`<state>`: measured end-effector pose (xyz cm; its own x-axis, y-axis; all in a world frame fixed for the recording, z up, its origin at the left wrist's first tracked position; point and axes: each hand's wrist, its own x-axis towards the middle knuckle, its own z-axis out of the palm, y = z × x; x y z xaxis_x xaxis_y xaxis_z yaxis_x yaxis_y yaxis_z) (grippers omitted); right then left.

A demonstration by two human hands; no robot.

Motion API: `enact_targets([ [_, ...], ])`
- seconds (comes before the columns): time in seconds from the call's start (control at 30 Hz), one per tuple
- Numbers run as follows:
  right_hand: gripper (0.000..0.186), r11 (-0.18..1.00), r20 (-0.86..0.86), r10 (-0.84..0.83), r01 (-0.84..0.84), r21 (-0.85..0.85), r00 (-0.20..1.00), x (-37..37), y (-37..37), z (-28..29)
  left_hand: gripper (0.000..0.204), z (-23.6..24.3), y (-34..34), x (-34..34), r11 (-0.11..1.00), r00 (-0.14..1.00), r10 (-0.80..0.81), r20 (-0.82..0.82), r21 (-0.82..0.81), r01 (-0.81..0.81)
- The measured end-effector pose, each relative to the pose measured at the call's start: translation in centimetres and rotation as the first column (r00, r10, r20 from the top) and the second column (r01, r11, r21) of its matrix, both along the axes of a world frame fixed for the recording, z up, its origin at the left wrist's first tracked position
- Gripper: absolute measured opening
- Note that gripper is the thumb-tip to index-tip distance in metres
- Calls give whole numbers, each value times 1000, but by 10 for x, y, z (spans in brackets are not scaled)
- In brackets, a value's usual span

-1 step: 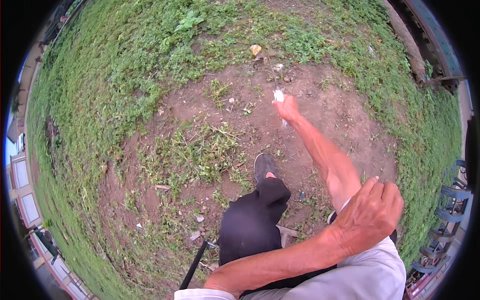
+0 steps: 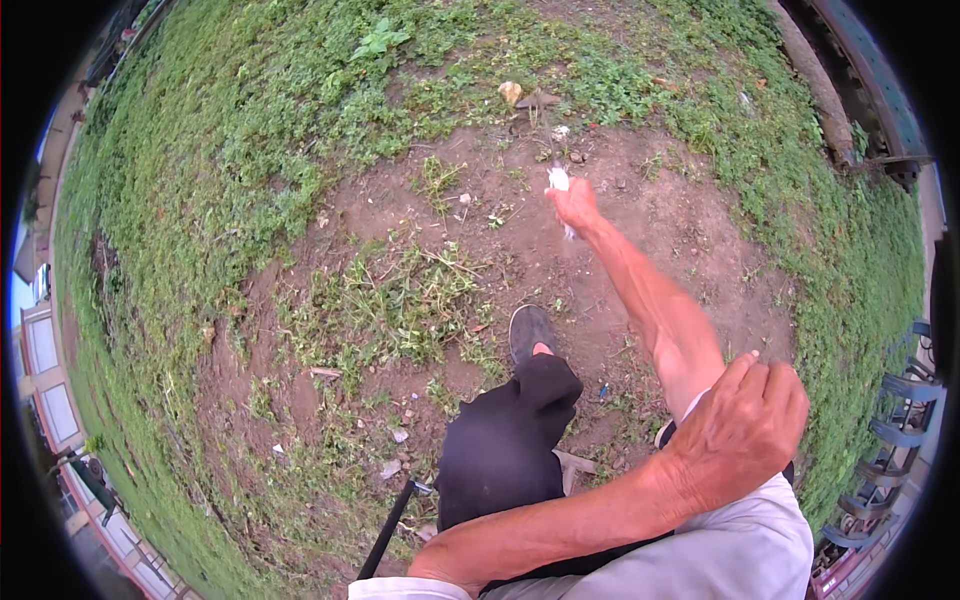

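Note:
My right hand (image 2: 575, 207) reaches forward over bare soil, its fingers wrapped round the white-wrapped handle (image 2: 559, 179) of a small hoe. The thin shaft is blurred, and the hoe's flat brownish blade (image 2: 537, 100) is at the edge of the low weeds, beside a tan stone (image 2: 510, 93). My left forearm crosses in front of my body to the right. At its end my left hand (image 2: 742, 430) is curled into a loose fist near my right upper arm and knee, with no tool visible in it; its palm side is hidden.
Pulled weeds (image 2: 390, 300) lie in a loose heap left of my shoe (image 2: 531, 333). Green ground plants (image 2: 250, 150) surround the soil patch. A black rod (image 2: 390, 530) stands by my left leg. A rusty pipe (image 2: 815, 90) and blue metal coils (image 2: 880, 460) lie along the right.
The hoe blade has shifted slightly up and to the right, tilting differently. My right hand has moved a little with it. My left hand stays almost where it was.

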<state>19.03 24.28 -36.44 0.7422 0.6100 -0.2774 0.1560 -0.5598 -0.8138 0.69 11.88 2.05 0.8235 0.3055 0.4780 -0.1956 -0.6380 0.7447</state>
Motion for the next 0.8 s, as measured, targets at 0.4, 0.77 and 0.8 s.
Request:
enact_targets([
  [0.4,45,978,144,84,-54,-201,986,-90,-17,-19,15,-4,-1,-14,998,997,6,-80,66,0],
  [0.77,38,962,-87,171,-185,-199,981,-167,-151,15,18,-3,1,-16,998,999,24,-30,62,-22],
  [0.8,38,961,-85,169,-184,-205,982,-173,-168,14,18,-2,0,-17,998,999,23,-27,56,-21],
])
